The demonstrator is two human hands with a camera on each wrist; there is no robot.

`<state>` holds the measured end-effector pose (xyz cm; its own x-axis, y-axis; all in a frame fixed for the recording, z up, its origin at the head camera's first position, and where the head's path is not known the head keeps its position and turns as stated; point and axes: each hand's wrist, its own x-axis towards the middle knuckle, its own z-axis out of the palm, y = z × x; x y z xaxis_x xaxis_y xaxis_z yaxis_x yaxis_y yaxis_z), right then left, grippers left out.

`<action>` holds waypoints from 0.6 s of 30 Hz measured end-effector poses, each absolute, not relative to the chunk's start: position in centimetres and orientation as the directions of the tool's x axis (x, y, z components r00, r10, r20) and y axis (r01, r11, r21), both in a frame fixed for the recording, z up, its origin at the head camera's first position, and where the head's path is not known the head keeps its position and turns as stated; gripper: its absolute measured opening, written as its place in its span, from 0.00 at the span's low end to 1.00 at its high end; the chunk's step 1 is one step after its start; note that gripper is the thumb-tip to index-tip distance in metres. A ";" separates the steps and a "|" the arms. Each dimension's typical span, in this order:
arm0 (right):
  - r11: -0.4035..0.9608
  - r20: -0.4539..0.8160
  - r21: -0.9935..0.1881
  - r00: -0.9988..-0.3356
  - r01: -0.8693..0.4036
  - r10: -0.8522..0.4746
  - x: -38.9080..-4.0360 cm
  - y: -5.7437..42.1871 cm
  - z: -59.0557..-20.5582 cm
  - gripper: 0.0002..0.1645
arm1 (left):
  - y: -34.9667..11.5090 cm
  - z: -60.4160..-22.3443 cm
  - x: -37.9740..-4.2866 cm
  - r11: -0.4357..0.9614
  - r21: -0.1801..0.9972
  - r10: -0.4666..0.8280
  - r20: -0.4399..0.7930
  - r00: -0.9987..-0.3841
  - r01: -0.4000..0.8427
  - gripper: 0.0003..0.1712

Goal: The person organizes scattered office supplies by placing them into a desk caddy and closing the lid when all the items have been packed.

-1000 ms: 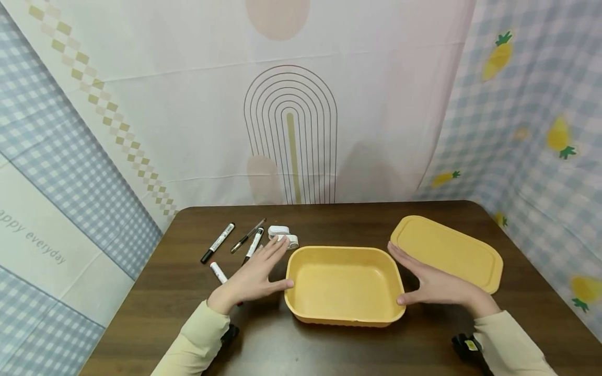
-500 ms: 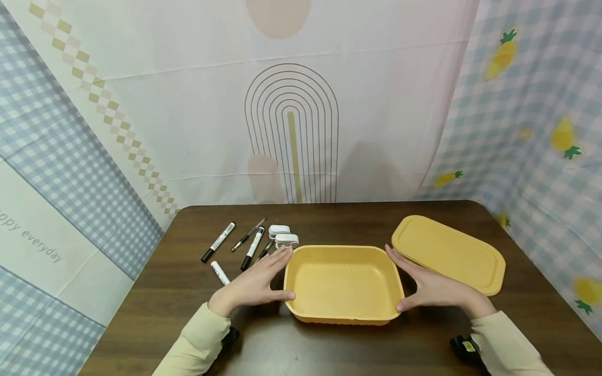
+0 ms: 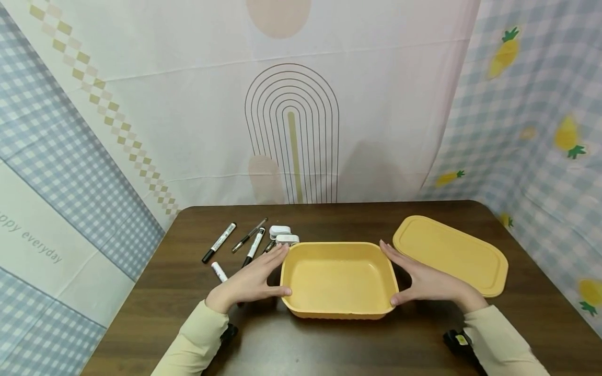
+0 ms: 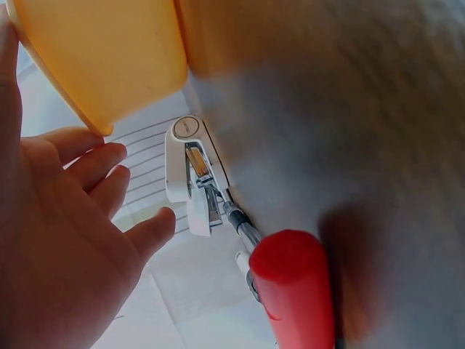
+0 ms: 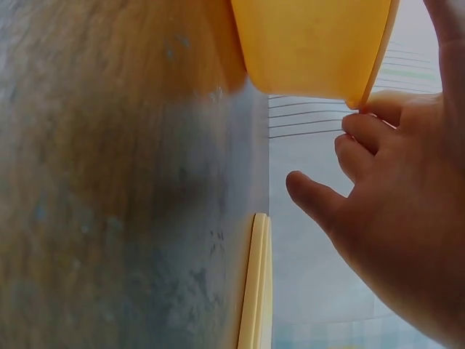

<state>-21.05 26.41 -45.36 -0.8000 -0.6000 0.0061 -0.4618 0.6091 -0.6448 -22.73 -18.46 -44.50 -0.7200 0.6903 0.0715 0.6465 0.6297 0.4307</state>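
Between left grip (image 3: 251, 277) and right grip (image 3: 425, 278) | yellow box (image 3: 339, 281), touched at both ends | both grips spread apart

The head view faces forward and down from above and behind the left fingers (image 3: 276, 253) and right fingers (image 3: 396, 256), set well back. Each wrist view, tipped sideways, looks forward low over the tabletop (image 3: 301, 347), close behind its own fingers; both share the yellow storage box (image 3: 339, 282) between the fingers.

Cloth-lined indoor setting, home or studio unclear: brown table (image 3: 338, 350), white patterned hanging (image 3: 385, 94), blue checked cloth (image 3: 541, 209).
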 end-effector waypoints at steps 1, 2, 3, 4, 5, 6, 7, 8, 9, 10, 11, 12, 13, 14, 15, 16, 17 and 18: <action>0.608 0.008 -0.642 -0.798 -0.466 -0.603 -21.1 26.4 -45.4 0.75 | -18.5 -44.5 -22.7 0.632 0.435 0.687 0.067 -0.723 0.641 0.61; 0.607 0.011 -0.640 -0.795 -0.472 -0.606 -21.1 26.4 -45.4 0.75 | -18.5 -44.5 -22.7 0.634 0.441 0.685 0.063 -0.726 0.636 0.61; 0.605 0.015 -0.638 -0.793 -0.476 -0.609 -21.1 26.4 -45.4 0.75 | -18.5 -44.4 -22.7 0.635 0.445 0.682 0.060 -0.729 0.631 0.60; 0.603 0.017 -0.638 -0.792 -0.479 -0.611 -21.1 26.4 -45.4 0.75 | -18.5 -44.4 -22.7 0.635 0.450 0.681 0.059 -0.730 0.628 0.60; 0.602 0.020 -0.637 -0.791 -0.482 -0.612 -21.1 26.4 -45.4 0.75 | -18.5 -44.4 -22.8 0.634 0.453 0.679 0.059 -0.731 0.626 0.60; 0.601 0.024 -0.636 -0.790 -0.485 -0.613 -21.1 26.4 -45.4 0.75 | -18.5 -44.4 -22.8 0.633 0.457 0.679 0.059 -0.732 0.624 0.60; 0.603 0.024 -0.633 -0.791 -0.486 -0.612 -21.1 26.4 -45.4 0.75 | -18.5 -44.4 -22.8 0.633 0.460 0.678 0.058 -0.733 0.622 0.60; 0.603 0.025 -0.633 -0.791 -0.486 -0.611 -21.1 26.4 -45.4 0.75 | -18.5 -44.4 -22.8 0.633 0.462 0.678 0.058 -0.733 0.622 0.60; 0.603 0.027 -0.632 -0.791 -0.487 -0.611 -21.1 26.4 -45.4 0.74 | -18.5 -44.4 -22.8 0.632 0.463 0.678 0.058 -0.733 0.621 0.60; 0.603 0.027 -0.632 -0.792 -0.486 -0.610 -21.1 26.4 -45.4 0.74 | -18.5 -44.4 -22.8 0.631 0.465 0.678 0.057 -0.733 0.621 0.61; 0.603 0.027 -0.633 -0.792 -0.486 -0.610 -21.1 26.3 -45.4 0.74 | -18.5 -44.4 -22.8 0.632 0.464 0.678 0.056 -0.733 0.621 0.61; 0.601 0.029 -0.634 -0.792 -0.486 -0.610 -21.0 26.3 -45.4 0.75 | -18.5 -44.4 -22.7 0.632 0.463 0.678 0.056 -0.733 0.621 0.61; 0.600 0.029 -0.637 -0.792 -0.485 -0.610 -21.0 26.3 -45.4 0.75 | -18.5 -44.5 -22.7 0.632 0.462 0.679 0.056 -0.732 0.622 0.61; 0.597 0.030 -0.640 -0.792 -0.484 -0.610 -21.0 26.3 -45.4 0.75 | -18.5 -44.5 -22.7 0.632 0.461 0.680 0.057 -0.731 0.623 0.61; 0.595 0.031 -0.640 -0.790 -0.486 -0.612 -21.0 26.3 -45.5 0.75 | -18.5 -44.5 -22.7 0.632 0.458 0.681 0.059 -0.730 0.626 0.61; 0.594 0.033 -0.640 -0.790 -0.487 -0.612 -21.0 26.3 -45.5 0.75 | -18.5 -44.5 -22.7 0.631 0.455 0.682 0.061 -0.729 0.628 0.61; 0.593 0.034 -0.641 -0.789 -0.488 -0.613 -20.9 26.3 -45.4 0.75 | -18.5 -44.5 -22.7 0.630 0.451 0.683 0.064 -0.727 0.632 0.61; 0.592 0.035 -0.640 -0.789 -0.489 -0.614 -20.9 26.3 -45.4 0.76 | -18.5 -44.5 -22.7 0.628 0.448 0.686 0.066 -0.725 0.636 0.61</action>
<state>-20.94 26.27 -45.44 -0.7887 -0.6138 0.0350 -0.4893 0.5922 -0.6403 -22.69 -18.46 -44.48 -0.7246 0.6860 0.0663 0.6359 0.6285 0.4479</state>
